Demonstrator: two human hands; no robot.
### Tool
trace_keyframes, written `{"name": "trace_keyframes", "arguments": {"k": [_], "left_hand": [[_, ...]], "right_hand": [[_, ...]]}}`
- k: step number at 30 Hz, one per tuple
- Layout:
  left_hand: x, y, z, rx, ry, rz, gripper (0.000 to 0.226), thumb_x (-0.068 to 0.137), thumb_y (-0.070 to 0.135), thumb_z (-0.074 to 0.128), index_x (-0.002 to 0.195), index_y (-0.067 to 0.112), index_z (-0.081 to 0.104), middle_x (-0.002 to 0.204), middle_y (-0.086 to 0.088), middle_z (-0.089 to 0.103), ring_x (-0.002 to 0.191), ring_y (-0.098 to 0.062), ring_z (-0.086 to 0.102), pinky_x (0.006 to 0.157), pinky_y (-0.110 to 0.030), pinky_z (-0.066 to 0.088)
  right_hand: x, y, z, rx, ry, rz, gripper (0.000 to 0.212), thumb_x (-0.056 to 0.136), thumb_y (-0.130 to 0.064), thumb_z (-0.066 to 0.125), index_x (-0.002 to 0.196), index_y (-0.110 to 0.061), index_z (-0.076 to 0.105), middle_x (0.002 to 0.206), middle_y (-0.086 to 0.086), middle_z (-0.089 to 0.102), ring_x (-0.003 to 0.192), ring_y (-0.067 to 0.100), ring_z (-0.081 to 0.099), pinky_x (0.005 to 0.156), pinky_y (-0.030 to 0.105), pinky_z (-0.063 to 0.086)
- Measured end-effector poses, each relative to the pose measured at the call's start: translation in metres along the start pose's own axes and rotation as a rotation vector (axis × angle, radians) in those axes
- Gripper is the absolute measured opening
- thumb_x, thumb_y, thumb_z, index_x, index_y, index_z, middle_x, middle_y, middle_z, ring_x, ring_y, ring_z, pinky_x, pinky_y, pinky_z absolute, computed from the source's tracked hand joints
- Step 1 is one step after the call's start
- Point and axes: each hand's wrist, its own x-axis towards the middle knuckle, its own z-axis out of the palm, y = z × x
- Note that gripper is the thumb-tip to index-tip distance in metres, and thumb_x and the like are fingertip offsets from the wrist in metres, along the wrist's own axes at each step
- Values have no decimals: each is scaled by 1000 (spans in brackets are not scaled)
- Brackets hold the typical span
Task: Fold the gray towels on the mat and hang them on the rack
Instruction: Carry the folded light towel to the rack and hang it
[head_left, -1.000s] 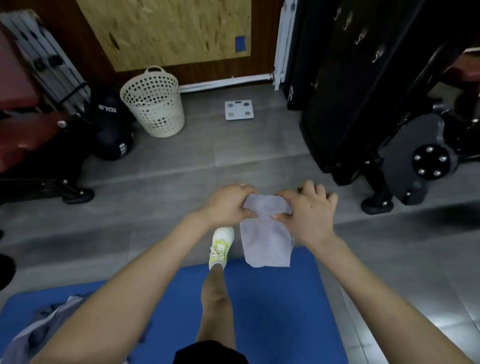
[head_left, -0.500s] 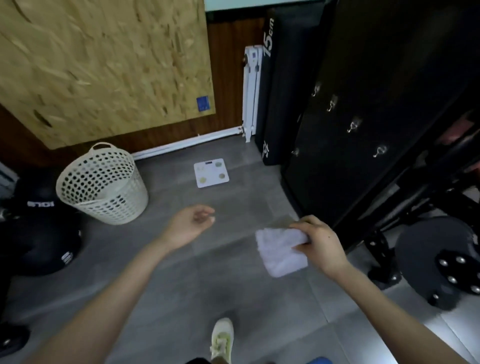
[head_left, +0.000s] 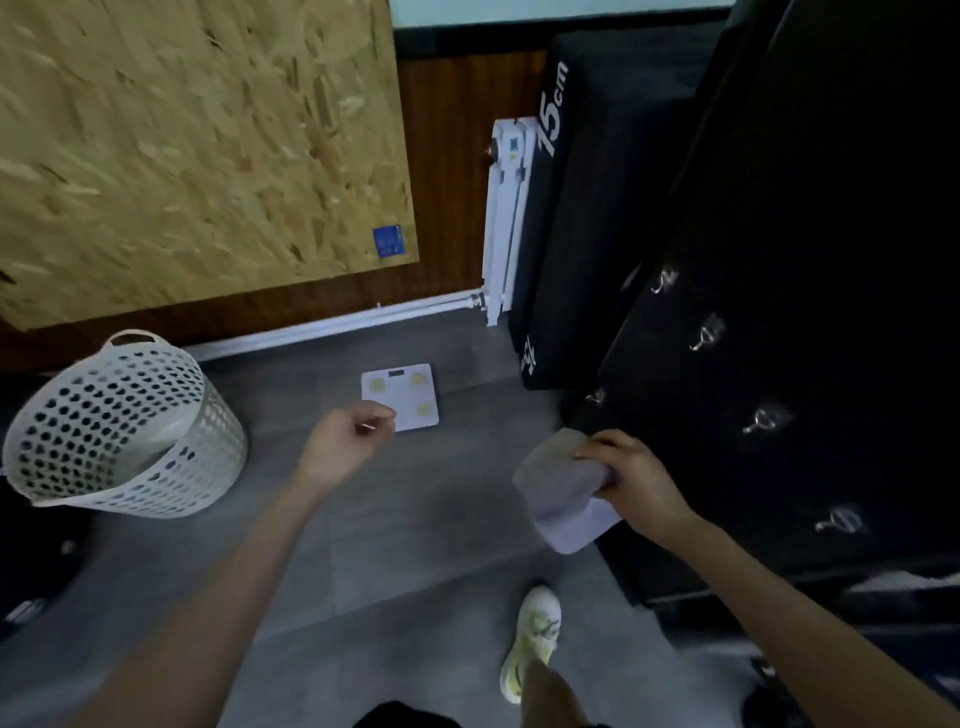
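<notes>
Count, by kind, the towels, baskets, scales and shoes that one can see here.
towel: 1, in the right hand
basket: 1
scale: 1
shoe: 1
Total: 4

Single head-worn view, forward and down, close over both forearms

Towel (head_left: 558, 493): one, pale gray, folded into a thick pad, gripped at its right edge by the right hand (head_left: 634, 480), held above the floor, right of centre. Rack (head_left: 805, 322): black panel with metal hooks, right side of frame.
</notes>
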Motion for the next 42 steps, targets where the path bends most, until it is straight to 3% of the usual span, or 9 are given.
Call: {"name": "trace_keyframes", "arguments": {"k": [6,11,14,17,22,26,30,37,42], "left_hand": [[109,11,76,-93,-23,-193,10,86,20,62,86,31,63,82,7,64,84,-17,61,70,-24,43],[187,0,155,-90,-163,-283,8,90,17,59,84,14,64,76,-1,59,71,-16,56,55,-18,40],[223,-15,220,-68,-350,-481,38,92,33,56,60,12,55,62,-6,56,67,-21,55,63,-25,40],[249,-23,289,-178,-516,-592,56,86,55,54,72,2,66,79,-15,67,80,-28,62,77,-31,48],[287,-17,358,-510,-434,-835,35,85,35,66,64,9,56,61,-5,56,57,-16,49,52,-23,37],[302,-23,390,-613,-297,-720,24,77,30,72,82,8,65,87,-18,66,82,-29,63,71,-36,52],[312,-32,420,-573,-211,-622,41,69,45,66,86,9,65,89,-17,69,89,-32,65,83,-52,50],[335,-50,440,-605,-219,-485,6,86,27,67,89,32,67,82,3,73,78,-8,67,70,-25,56],[357,-61,456,-678,-262,-485,17,86,17,65,102,25,67,79,14,73,80,-3,68,73,-24,56]], "right_hand": [[118,89,8,-58,-154,62,49,77,11,50,116,-14,66,126,0,51,114,19,45,94,19,31],[190,149,33,9,-244,131,46,77,13,51,113,-10,66,126,7,51,114,23,48,96,29,39],[217,177,50,78,-206,205,45,78,16,51,113,-7,66,131,8,46,119,20,46,101,32,40],[240,203,72,166,-160,295,44,75,22,51,109,-2,68,133,11,43,121,21,44,101,30,38],[266,258,103,176,-73,339,49,68,27,51,105,1,69,133,19,44,120,25,45,94,25,36],[270,273,125,221,29,526,54,76,20,54,122,-8,62,140,14,45,131,25,42,98,20,34],[270,287,140,262,196,767,57,85,-5,64,137,-19,47,117,12,66,111,28,60,79,17,36],[292,311,142,721,323,829,48,79,12,60,113,-22,66,110,-5,67,110,12,59,85,9,47],[309,328,152,1030,456,924,53,71,3,63,121,-16,60,124,2,62,117,16,57,100,34,45]]}}
